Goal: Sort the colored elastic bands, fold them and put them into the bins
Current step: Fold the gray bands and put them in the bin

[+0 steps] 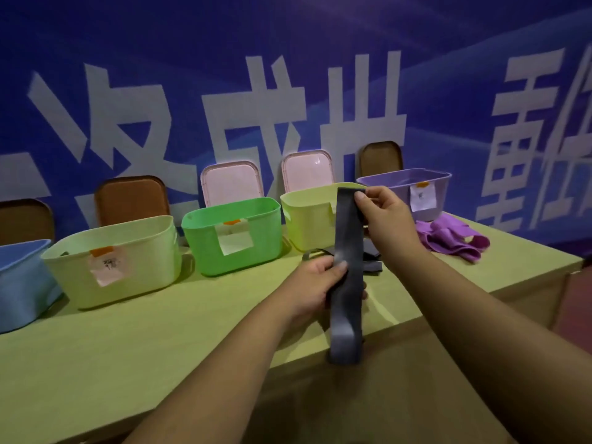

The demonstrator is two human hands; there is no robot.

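Spanning the view, the pale green counter (160, 347) carries pastel plastic bins (205, 251); crumpled purple elastic bands (448, 241) lie unsorted near its right end. Your long grey elastic band (347, 232) hangs unfolded, right grip (387, 216) pinching its top, left grip (315, 283) clasping its middle; plenty seems left.

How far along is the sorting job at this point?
Done: bin contents are hidden, so unclear; the purple bands lie heaped together beside the purple bin. In hand: a grey band, right hand pinching its top end, left hand gripping its middle, hanging unfolded. Left: more grey bands on the table and the purple heap, all unbinned.
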